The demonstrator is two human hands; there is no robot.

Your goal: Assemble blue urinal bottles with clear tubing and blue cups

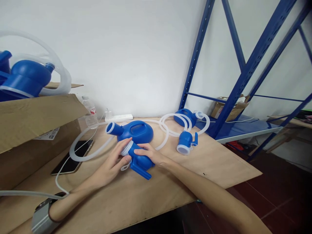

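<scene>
Left hand [113, 162]: grasping; fingers laid over the white-rimmed mouth of a blue plastic funnel cup [143, 161], thumb on the near side. Right hand [153, 155]: grasping the same cup, fingers across its body. Funnel cup: one, tilted on its side between the two hands, near the front of the plywood tabletop [170, 187]; blue handle [140, 170] angled toward the near right; small white ring tab [125, 166] beside the left thumb. Whether the cup rests on the wood cannot be told. Left forearm: grey wristband [44, 218].

Just behind the hands: blue plastic jug [146, 132], one, with loop handle and slanted neck, its pale-rimmed mouth to the left. Translucent hose [83, 159], looped beside the jug and across a smartphone [63, 166]; a thin white cable also crosses the phone.

Right of the jug: second blue funnel cup [185, 139], white rim toward the near side, handle to the right. Behind it: second blue jug [180, 114], with white-ended neck and coiled hose.

At the back by the wall: white power strip [123, 117]; clear plastic bottle [90, 113] with red on its label.

Left: open cardboard box [36, 143], bearing blue plastic pieces [31, 76] and thick translucent hose [63, 81].

Right: blue metal rack [234, 87], its lower shelf holding a smaller cardboard box [220, 110].
</scene>
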